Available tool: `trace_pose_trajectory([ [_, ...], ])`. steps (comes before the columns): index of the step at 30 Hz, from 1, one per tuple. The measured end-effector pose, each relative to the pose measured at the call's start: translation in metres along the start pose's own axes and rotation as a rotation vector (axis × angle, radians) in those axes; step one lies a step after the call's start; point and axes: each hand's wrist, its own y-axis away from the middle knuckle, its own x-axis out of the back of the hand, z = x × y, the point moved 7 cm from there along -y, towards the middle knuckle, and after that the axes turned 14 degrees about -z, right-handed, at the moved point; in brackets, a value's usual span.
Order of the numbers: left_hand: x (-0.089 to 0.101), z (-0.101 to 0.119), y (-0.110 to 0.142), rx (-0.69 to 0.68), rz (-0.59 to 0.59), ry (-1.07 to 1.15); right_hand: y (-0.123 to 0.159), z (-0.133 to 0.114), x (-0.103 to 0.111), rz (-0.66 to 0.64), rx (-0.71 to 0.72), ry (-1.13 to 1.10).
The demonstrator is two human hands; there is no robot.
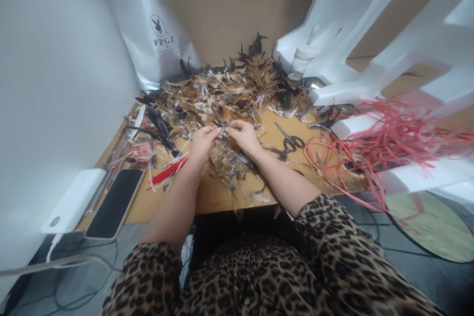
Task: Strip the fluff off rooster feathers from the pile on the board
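Observation:
My left hand (205,143) and my right hand (243,136) meet over the middle of the table, each pinching the base of a small feather bunch (223,128). Its brown tips fan out away from me, while the pale base lies between my fingertips. Just beyond, a broad heap of brown and white feathers (211,89) covers the back of the table. Loose feathers (231,163) also lie under and in front of my hands. Scissors with dark handles (290,140) rest to the right of my right hand. A red strip (166,173) lies beside my left forearm.
A phone (114,202) and a white power bank (76,200) with a cable sit at the left edge. Tangled red strands (388,143) hang over white foam pieces (414,177) at right. Behind the feathers stand a white bag (148,34) and a clear bottle (300,63).

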Motion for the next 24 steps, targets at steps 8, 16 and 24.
trace_pose_trajectory([
  [8, -0.009, -0.007, 0.001, 0.107, -0.134, 0.262, -0.004, 0.020, -0.013, -0.169, -0.165, -0.398],
  [16, -0.007, -0.006, 0.003, 0.135, -0.099, 0.266, 0.000, -0.001, -0.011, -0.246, -0.097, -0.127],
  [24, -0.010, -0.007, 0.004, 0.177, -0.138, 0.317, 0.001, -0.006, -0.008, -0.236, -0.128, -0.104],
])
